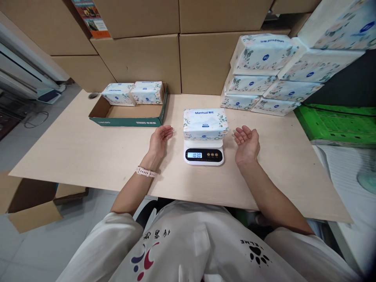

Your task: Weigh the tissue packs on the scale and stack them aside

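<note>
A tissue pack (pixel 205 124) with a floral print lies flat on the white kitchen scale (pixel 203 156), whose lit display reads about 103.0. To the left of the scale, my left hand (pixel 159 140) rests on its side with the fingers stretched out and nothing in them. On the other side, my right hand (pixel 246 144) is palm up with loosely curled, parted fingers, also holding nothing. Neither hand touches the pack. Behind my left hand, an open green-edged carton tray (pixel 129 122) holds two more tissue packs (pixel 147 93) along its back.
Stacked tissue packs (pixel 266 55) stand at the back right, beside a green plastic crate (pixel 337 125). Large cardboard boxes (pixel 138 62) wall off the table's (pixel 88 152) far edge. An open cardboard box (pixel 35 199) sits on the floor at the left.
</note>
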Motion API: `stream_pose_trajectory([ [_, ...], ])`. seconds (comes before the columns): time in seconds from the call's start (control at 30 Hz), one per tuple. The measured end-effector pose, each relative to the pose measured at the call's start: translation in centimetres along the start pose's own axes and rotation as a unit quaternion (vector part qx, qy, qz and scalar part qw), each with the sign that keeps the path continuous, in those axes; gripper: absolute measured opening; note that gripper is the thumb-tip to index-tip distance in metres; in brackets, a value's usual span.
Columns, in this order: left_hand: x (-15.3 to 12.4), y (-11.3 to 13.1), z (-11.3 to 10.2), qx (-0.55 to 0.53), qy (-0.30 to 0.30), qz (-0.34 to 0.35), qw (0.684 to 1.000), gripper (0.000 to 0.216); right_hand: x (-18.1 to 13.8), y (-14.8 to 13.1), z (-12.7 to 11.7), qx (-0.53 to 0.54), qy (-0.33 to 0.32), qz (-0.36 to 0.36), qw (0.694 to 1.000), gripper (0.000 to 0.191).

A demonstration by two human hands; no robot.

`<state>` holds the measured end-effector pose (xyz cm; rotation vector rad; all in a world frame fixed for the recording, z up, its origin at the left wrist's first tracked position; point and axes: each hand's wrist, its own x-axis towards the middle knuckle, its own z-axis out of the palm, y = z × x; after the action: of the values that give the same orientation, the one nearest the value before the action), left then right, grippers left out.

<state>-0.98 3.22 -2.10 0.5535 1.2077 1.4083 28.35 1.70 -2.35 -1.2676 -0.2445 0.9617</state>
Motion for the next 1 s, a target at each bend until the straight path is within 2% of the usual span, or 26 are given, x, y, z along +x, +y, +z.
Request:
stream_pose_trajectory([
  [0.53, 0.27, -0.21, -0.38, 0.016, -0.012, 0.009, 1.000, 0.025, 0.94, 0.67, -0.59, -0.009, -0.026, -0.015, 1.000, 0.043],
  [1.0, 0.18, -0.10, -0.38, 0.017, -0.012, 0.006, 1.000, 0.024, 0.50, 0.43, -0.30, -0.009, -0.014, -0.014, 1.000, 0.043],
])
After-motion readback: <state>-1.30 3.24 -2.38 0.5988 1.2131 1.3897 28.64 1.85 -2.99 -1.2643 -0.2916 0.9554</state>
